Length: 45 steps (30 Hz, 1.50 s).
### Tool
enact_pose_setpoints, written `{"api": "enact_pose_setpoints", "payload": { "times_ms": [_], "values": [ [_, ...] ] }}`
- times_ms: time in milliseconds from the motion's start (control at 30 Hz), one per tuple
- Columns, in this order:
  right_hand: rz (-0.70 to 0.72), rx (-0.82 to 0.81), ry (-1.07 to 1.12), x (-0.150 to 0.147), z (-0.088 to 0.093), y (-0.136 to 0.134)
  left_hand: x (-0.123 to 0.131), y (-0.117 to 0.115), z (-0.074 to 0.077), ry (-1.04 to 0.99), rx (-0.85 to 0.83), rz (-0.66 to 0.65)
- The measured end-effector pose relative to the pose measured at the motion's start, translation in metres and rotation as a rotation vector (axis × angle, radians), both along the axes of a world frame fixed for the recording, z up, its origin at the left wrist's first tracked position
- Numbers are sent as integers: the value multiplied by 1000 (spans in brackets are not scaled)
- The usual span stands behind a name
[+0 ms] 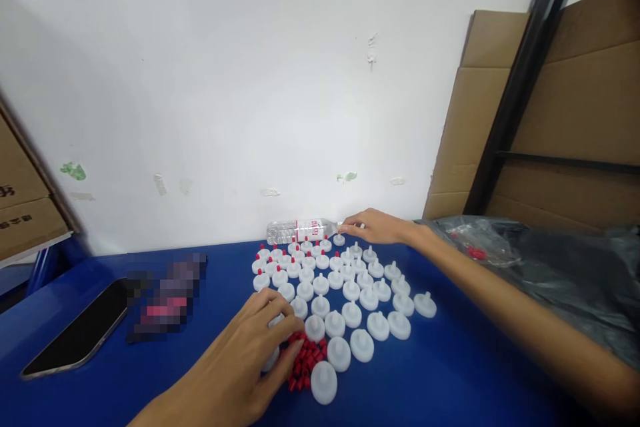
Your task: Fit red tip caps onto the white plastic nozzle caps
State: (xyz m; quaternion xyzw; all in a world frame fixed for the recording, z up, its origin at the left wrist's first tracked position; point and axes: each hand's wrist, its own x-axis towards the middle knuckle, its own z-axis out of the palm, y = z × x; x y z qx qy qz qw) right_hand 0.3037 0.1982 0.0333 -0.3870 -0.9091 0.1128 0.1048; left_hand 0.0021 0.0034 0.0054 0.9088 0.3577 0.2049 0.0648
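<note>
Several white round caps (pixel 350 290) stand in rows on the blue table (pixel 450 373); those at the back left carry small red tips (pixel 280 257). My left hand (pixel 260 347) is curled over a white cap at the near left of the group, its fingertips at a heap of loose red tips (pixel 306 360). My right hand (pixel 373 225) reaches to the far row, fingers pinched at a white cap (pixel 339 239) beside a clear plastic water bottle (pixel 297 231) lying on its side by the wall.
A black phone (pixel 80 333) lies at the left of the table, beside a blurred object (pixel 167 297). A dark plastic bag (pixel 550 267) sits at the right. Cardboard boxes (pixel 565 120) and a black frame stand behind it; more boxes are at far left.
</note>
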Motion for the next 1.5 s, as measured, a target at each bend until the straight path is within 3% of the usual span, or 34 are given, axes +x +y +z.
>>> {"api": "enact_pose_setpoints", "payload": {
  "times_ms": [233,533,833,967,1100,1233,1367,1500],
  "values": [
    [48,30,-34,-14,-18,0,-2,1,-2,-32,14,5],
    [-21,152,120,-18,12,-18,-3,3,-5,-69,57,40],
    [215,-103,297,-41,27,-44,-7,7,-8,-75,157,123],
    [323,-196,325,-60,34,-72,-9,10,-9,-118,245,201],
    [491,-349,341,-78,40,-107,-9,9,-6,-146,318,196],
    [538,-303,285,-89,42,-129,-9,8,-9,-146,352,119],
    [530,-250,235,-90,43,-129,-9,10,-15,-154,393,93],
    [525,-207,225,-87,47,-127,-8,5,-9,-176,239,69]
  ]
}}
